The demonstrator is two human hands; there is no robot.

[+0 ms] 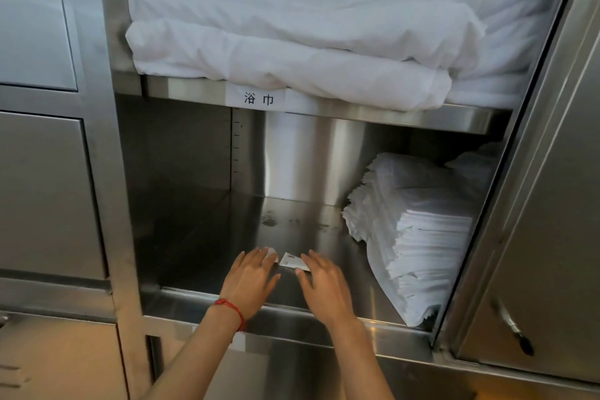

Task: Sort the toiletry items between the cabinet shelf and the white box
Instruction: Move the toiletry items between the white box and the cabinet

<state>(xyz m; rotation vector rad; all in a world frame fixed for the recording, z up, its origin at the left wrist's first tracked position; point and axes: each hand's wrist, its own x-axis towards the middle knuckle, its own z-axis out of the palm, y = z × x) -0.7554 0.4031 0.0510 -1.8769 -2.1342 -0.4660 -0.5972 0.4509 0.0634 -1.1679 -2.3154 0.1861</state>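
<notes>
Nearest: two forearms reaching up from the bottom edge into an open steel cabinet, red cord bracelet [231,308] on the left wrist. Left hand [250,279] palm-down on the lower shelf [201,237], fingers spread and fairly straight, fingertips on a small white packet [272,253] mostly hidden beneath them. Right hand [324,286] just beside it, also palm-down with fingers spread; a second small white sachet [292,261] lying flat on the shelf under its index and middle fingertips, far-left corner sticking out between the two hands. Neither item lifted; no curled grasp visible on either. Further right on the same shelf: leaning stack of folded white cloths [418,230]. Above: shelf-edge label [258,98], then folded white towels [292,42] on the upper shelf.
</notes>
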